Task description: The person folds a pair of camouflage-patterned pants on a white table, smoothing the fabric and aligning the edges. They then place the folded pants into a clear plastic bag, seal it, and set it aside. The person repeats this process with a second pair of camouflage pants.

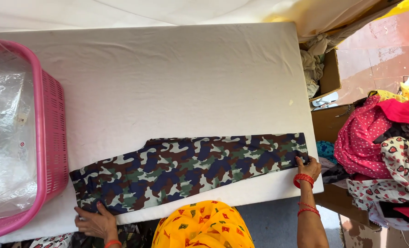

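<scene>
My left hand [95,222] lies flat, fingers spread, pressing the near-left end of the camouflage trousers [186,167] at about seven o'clock; my right hand [309,166], red bangles [303,179] on the wrist, pinches the opposite end at roughly four o'clock, right at the edge of the counter [167,78]. The trousers lie folded lengthwise in a long strip across the near part of the white padded counter, running from eight o'clock up toward three, the left end a little nearer me than the right. Outward at nine o'clock a pink plastic basket [53,133] lined with clear plastic sheeting [7,138] touches or overlaps the counter's left edge, just beside the cloth. At three o'clock, off the counter, sits a heap of pink and patterned clothes [383,147], with open cardboard boxes [329,78] at two o'clock. My yellow patterned garment [202,227] shows at six. As I judge it, the risk is at the right end: it lies so close to the counter's edge that a loose pinch or a tug could drag the cloth over the side, and uneven pull between my hands could skew the fold or wrinkle it.
</scene>
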